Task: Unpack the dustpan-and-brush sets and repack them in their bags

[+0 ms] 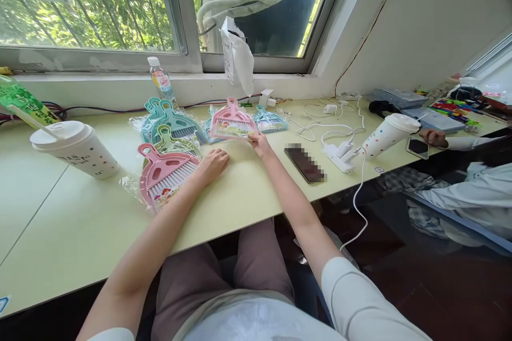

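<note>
My right hand (260,144) pinches the near right edge of a small pink dustpan-and-brush set (231,117), with its handle pointing away from me. My left hand (215,164) rests on the table with curled fingers, and nothing shows in it. Beside it on the left lies another pink dustpan-and-brush set (166,173) in clear wrapping. Behind that are a green set (170,143) and several teal sets (168,122), partly overlapping. One more teal set (270,120) lies just right of the pink one I hold.
A white cup (80,149) stands at left, near a green packet (24,98). A bottle (162,80) stands by the window. To the right are a phone (304,164), a power strip (340,155) with cables and another cup (390,136). A co-worker's hand (434,137) rests farther right.
</note>
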Motion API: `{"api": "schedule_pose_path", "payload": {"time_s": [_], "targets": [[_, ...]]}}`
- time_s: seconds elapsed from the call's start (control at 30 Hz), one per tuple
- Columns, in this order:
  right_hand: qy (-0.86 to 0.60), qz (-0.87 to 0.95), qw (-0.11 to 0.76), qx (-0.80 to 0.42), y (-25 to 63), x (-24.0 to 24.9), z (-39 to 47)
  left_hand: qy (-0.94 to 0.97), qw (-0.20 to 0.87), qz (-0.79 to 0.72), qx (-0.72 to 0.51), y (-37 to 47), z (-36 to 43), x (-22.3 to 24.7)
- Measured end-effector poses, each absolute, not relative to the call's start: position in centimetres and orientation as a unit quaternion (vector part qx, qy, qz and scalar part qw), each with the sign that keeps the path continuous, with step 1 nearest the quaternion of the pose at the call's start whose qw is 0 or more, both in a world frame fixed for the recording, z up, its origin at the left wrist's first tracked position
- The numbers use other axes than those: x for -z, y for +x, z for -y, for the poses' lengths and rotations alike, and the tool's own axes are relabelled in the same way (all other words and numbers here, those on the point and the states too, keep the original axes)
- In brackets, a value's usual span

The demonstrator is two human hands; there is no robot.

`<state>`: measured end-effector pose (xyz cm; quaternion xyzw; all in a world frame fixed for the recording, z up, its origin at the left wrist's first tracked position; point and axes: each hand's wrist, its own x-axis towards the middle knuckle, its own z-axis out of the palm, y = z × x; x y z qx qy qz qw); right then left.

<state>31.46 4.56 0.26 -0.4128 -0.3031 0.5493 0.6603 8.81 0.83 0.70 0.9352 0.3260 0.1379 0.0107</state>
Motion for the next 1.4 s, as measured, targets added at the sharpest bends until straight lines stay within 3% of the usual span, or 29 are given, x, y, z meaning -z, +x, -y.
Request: {"api": "schedule_pose_path", "payload": {"time_s": [0.23, 0.57, 0.73, 0.9, 1.13, 1.23, 1.4], "targets": [[-0.391, 0.266, 0.735, -0.486, 34.1, -0.8, -4.7, 0.871, -0.011, -0.476, -0.122, 11.5, -5.3, -0.5], [-0.429, 0.316, 0.656, -0.535, 32.8, 0.7, -5.4, 0.849, 0.031, -0.515, -0.111, 10.5, -9.4, 0.2], [-0.441, 0.300, 0.666, -0.521, 33.1, 0.8, -5.4, 0.829, -0.034, -0.549, -0.103, 10.7, -9.9, -0.2], [-0.461, 0.313, 0.657, -0.508, 34.2, 0.8, -5.2, 0.853, -0.049, -0.518, -0.043, 10.5, -9.4, -1.4], [-0.481, 0.377, 0.591, -0.528, 34.3, 1.2, -4.9, 0.887, -0.008, -0.458, -0.054, 8.2, -6.0, -2.7], [-0.518, 0.439, 0.563, -0.472, 32.8, 1.5, -5.2, 0.880, -0.045, -0.470, -0.061, 7.1, -5.2, -3.5], [-0.594, 0.571, 0.501, -0.262, 30.8, 2.1, -5.3, 0.867, -0.116, -0.472, -0.109, 6.8, -2.1, -6.1]]}}
